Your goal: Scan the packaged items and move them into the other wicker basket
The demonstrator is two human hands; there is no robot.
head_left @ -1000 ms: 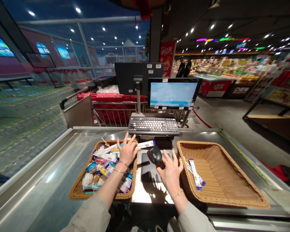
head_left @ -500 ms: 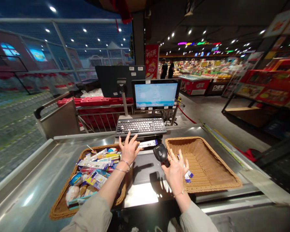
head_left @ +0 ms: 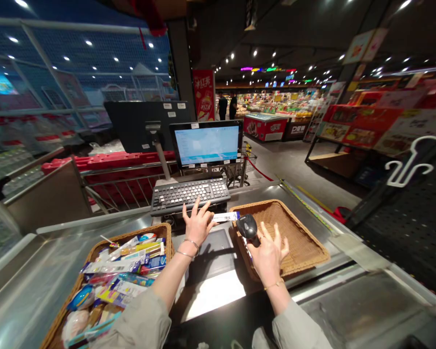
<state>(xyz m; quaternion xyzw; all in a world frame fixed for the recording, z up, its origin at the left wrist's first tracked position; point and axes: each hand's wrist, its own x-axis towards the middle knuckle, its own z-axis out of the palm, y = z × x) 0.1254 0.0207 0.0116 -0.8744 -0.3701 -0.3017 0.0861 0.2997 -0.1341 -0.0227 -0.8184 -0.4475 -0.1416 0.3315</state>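
My left hand (head_left: 197, 229) has its fingers spread near the front edge of the black keyboard (head_left: 191, 194). A narrow white packet with a purple end (head_left: 225, 216) sticks out to the right from its thumb side. My right hand (head_left: 270, 254) grips a black handheld barcode scanner (head_left: 247, 227) over the left side of a wicker basket (head_left: 296, 237); its other fingers are stretched out. The scanner's head points toward the packet. Part of another wrapped item shows beneath the scanner, mostly hidden. At left, a second wicker basket (head_left: 169, 232) is filled with several wrapped sweets and packets (head_left: 125, 271).
A lit monitor (head_left: 208, 143) stands behind the keyboard, with a second dark screen (head_left: 145, 126) to its left. A metal counter (head_left: 18, 281) carries the baskets. White hooks (head_left: 410, 165) hang on a black panel at right. Two people (head_left: 228, 105) stand far back.
The view has turned right, so the surroundings have shifted left. Both hands have moved right relative to the baskets, the left with the packet and the right with the barcode scanner.
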